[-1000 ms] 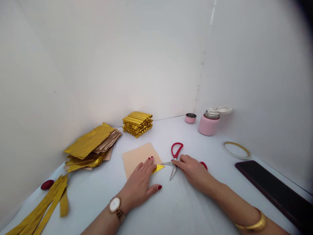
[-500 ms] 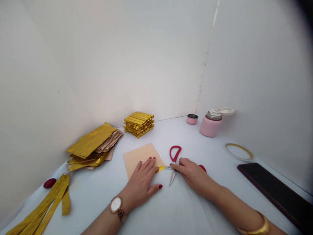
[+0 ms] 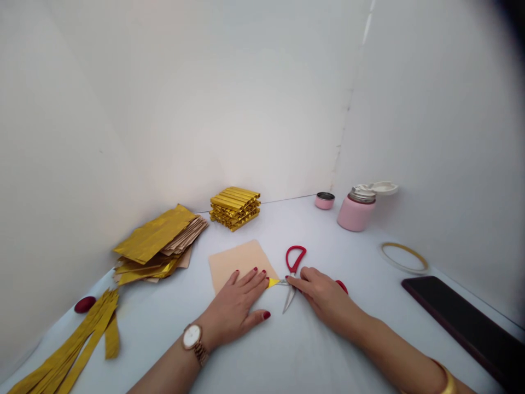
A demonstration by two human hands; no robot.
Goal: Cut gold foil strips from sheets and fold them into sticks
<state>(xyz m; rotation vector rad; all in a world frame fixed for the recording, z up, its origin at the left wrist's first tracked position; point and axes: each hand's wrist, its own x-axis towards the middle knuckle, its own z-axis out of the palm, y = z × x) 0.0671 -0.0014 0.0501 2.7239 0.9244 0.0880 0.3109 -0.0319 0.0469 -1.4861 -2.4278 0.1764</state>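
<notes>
A sheet of peach paper (image 3: 234, 260) lies flat on the white table, with a small shiny yellow corner (image 3: 273, 283) showing at its right. My left hand (image 3: 235, 306) rests flat over the sheet's lower part, fingers stretched out, hiding some of it. My right hand (image 3: 326, 295) closes over red-handled scissors (image 3: 295, 260) whose blades are spread apart. One blade points left to the yellow corner, the other toward me. The index finger lies across the pivot; one red handle shows partly behind the hand.
Gold-faced papers (image 3: 156, 235) are piled at the left, near gold strips (image 3: 77, 345) and a dark red oval object (image 3: 85, 304). Stacked gold rolls (image 3: 235, 208) stand behind. At right are a pink bottle (image 3: 356, 213), its pink cap (image 3: 325, 201), a tape ring (image 3: 404, 257) and a black slab (image 3: 463, 323).
My left hand has slid slightly left and back, so a bit more of the yellow corner shows. The right hand stays on the scissors. The whole view has shifted slightly.
</notes>
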